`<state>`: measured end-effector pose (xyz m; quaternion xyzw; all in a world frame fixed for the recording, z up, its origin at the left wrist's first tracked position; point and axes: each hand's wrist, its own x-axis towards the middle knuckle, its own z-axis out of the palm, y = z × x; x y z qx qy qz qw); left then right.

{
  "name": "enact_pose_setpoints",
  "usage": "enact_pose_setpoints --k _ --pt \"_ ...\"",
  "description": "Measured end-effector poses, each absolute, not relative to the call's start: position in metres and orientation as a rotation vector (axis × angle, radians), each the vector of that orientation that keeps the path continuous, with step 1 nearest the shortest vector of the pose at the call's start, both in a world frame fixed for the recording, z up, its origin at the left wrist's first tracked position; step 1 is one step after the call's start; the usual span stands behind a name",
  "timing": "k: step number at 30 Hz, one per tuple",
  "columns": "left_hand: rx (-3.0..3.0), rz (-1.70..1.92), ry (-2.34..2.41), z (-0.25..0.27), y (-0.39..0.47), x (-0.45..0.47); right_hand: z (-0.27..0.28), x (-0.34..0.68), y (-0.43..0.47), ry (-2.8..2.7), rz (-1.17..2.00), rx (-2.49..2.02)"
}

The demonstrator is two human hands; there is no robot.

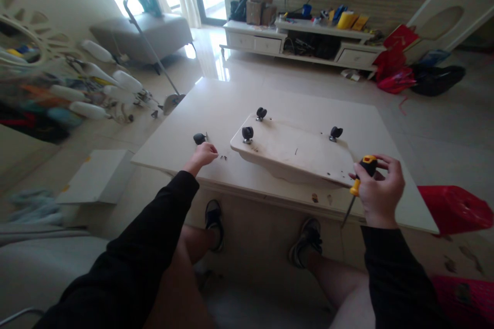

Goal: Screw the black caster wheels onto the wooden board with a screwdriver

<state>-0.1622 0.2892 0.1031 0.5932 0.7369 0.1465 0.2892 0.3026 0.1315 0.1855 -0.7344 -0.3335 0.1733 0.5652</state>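
My right hand (pixel 380 190) is wrapped round the black and yellow handle of a screwdriver (pixel 368 165), its shaft slanting down beside the table's near edge. My left hand (pixel 204 156) hovers at or just above the white tabletop, fingers pinched; what they hold, if anything, is hidden. Just beyond it lies a loose black caster (pixel 199 138). Small dark screws (pixel 223 158) rest to its right. A white board with rounded corners (pixel 293 146) lies on the table, with casters standing at three corners: one (pixel 261 113), another (pixel 247 134) and a third (pixel 335 133). Small holes show at its near right corner.
The white table (pixel 173 151) spans the middle. A red container (pixel 455 208) stands by its right end. On the left are a white box (pixel 96 175), a long-handled tool (pixel 152 51) and a lamp-like cluster (pixel 111 85). A cluttered TV cabinet (pixel 254 43) lines the back wall.
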Motion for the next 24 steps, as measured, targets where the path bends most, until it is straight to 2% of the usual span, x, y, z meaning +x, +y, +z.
enact_pose_setpoints --k 3,14,24 --pt "1.565 0.481 1.954 0.115 0.285 -0.161 0.188 0.296 0.133 -0.803 0.298 -1.543" --pt "1.302 1.104 1.416 0.153 0.272 -0.109 0.194 0.292 0.144 -0.514 0.551 -1.276" --pt "1.465 0.988 1.131 0.140 0.255 -0.049 0.178 0.286 0.163 -0.343 0.666 -1.219"
